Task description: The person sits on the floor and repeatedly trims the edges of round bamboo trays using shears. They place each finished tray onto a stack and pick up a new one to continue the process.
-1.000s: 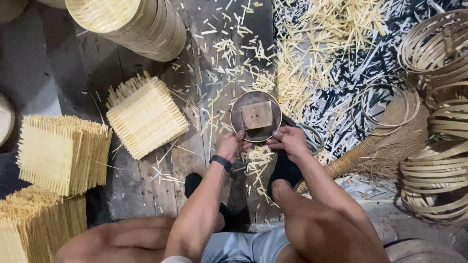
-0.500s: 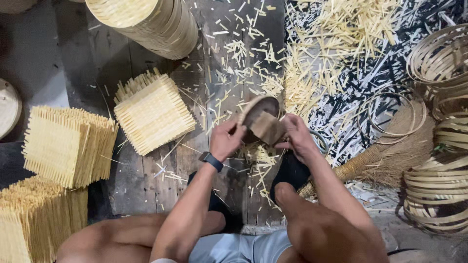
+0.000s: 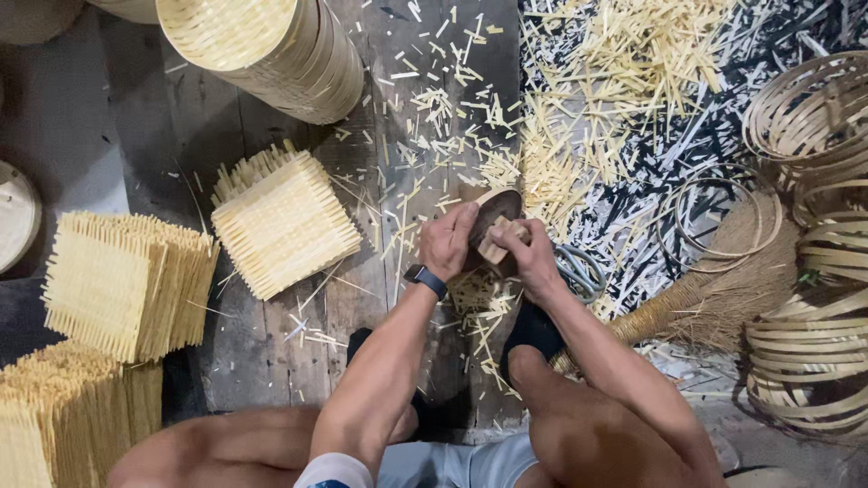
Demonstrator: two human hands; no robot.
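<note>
Both hands, left [image 3: 449,242] and right [image 3: 533,258], clamp a tilted round dark hoop [image 3: 495,210] with a pale wooden block [image 3: 499,244] between them.

Bare floor boards [image 3: 271,352] lay open between the square woven mat [image 3: 282,224] and the person's knee, leaving a hand room to pass on the left. Ahead, the stack of round baskets [image 3: 271,50] blocked the way. To the right, bamboo offcuts [image 3: 597,81], a broom [image 3: 714,298] and hoop piles [image 3: 814,343] crowded the floor.
</note>
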